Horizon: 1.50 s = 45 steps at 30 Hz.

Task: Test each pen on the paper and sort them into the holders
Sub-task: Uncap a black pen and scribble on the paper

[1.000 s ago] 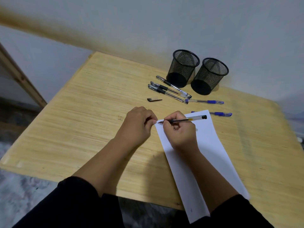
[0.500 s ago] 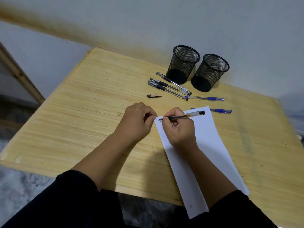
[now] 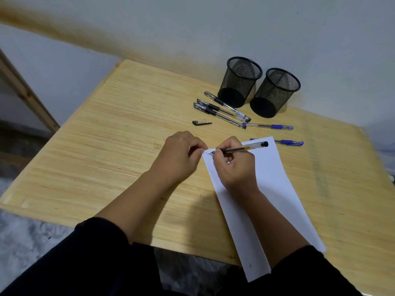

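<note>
The right hand [image 3: 236, 165] grips a clear-barrelled black pen [image 3: 241, 148], its tip on a small scribble, unreadable, at the white paper sheet's [image 3: 275, 180] far left corner. The left hand [image 3: 179, 154], fingers curled, pins that corner to the pale wooden counter [image 3: 111, 146].

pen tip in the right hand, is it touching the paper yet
Touching. The head view shows the pen, held in the right hand, with its tip down on the paper near the top left corner, a small ink squiggle right beside it.
</note>
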Motion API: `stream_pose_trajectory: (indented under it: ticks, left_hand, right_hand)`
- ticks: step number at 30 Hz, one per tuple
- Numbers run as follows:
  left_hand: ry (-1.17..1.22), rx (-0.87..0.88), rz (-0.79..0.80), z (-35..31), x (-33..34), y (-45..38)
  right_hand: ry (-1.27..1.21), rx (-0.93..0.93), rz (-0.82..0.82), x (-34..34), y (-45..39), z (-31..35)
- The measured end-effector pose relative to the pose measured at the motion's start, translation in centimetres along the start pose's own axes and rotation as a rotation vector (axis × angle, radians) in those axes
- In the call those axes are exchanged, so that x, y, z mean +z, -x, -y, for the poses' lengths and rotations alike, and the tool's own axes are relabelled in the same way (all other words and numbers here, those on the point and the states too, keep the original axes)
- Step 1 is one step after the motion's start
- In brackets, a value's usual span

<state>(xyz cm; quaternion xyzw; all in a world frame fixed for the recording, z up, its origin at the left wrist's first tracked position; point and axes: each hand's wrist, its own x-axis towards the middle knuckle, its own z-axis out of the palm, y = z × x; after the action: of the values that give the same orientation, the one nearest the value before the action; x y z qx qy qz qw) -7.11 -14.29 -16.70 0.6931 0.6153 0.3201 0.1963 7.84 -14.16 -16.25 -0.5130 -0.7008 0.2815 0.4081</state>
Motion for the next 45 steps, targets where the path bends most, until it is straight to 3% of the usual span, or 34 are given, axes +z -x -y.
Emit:
stream_pose_trajectory:
  ticks: [15,35,38,41,45]
  left_hand:
    - [0.003,0.031,0.001,0.4,0.2,0.0]
    - [0.005,0.038,-0.017,0.4,0.4,0.0]
    - [0.021,0.007,-0.021,0.2,0.4,-0.1]
    - [0.123,-0.06,-0.139,-0.1,0.1,-0.4]
    - [0.125,-0.138,-0.268,-0.2,0.4,-2.1]
  right_hand:
    - [0.044,-0.025,-0.015,0.1,-0.1,-0.1]
    - [0.078,0.089,-0.037,0.2,-0.3,0.0]
    - [-0.09,0.228,-0.119,-0.2,-0.6,-0.1]
    - [-0.395,0.406,-0.176,-0.9,-0.8,0.3]
    - [-0.567,0.429,-0.15,-1.5,-0.9,0.8]
